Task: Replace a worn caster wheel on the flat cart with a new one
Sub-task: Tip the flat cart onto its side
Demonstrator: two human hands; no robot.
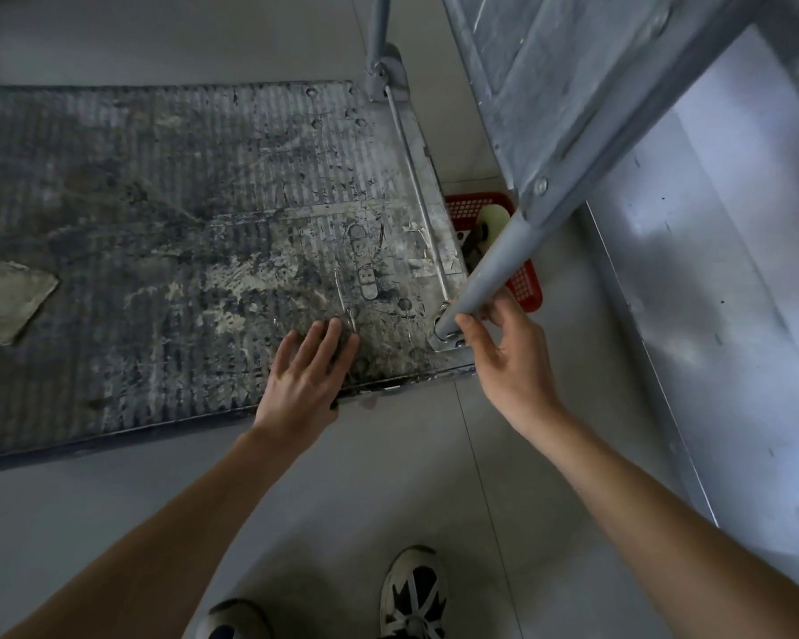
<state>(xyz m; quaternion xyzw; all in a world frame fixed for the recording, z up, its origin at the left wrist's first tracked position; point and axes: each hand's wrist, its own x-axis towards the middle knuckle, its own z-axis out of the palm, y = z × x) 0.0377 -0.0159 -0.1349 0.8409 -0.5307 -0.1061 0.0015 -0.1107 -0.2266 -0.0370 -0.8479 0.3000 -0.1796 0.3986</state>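
Observation:
The flat cart [158, 223] stands on the floor, its ribbed deck worn, dirty and grey. My left hand [307, 371] lies flat on the deck's near right corner, fingers straight, thumb at the edge. My right hand [503, 343] curls loosely around the base of the grey handle tube [485, 274] where it meets the cart's hinge bracket [448, 336]. Behind the cart's right end sits a red basket [522, 279] holding a pale caster wheel [492, 221], partly hidden by the tube. The cart's own casters are out of sight under the deck.
A metal shelf frame [573, 108] and a shiny metal panel [734, 269] rise at the right. A scrap of cloth or paper [5, 302] lies on the deck's left. My shoes [414, 592] stand on the grey tiled floor below.

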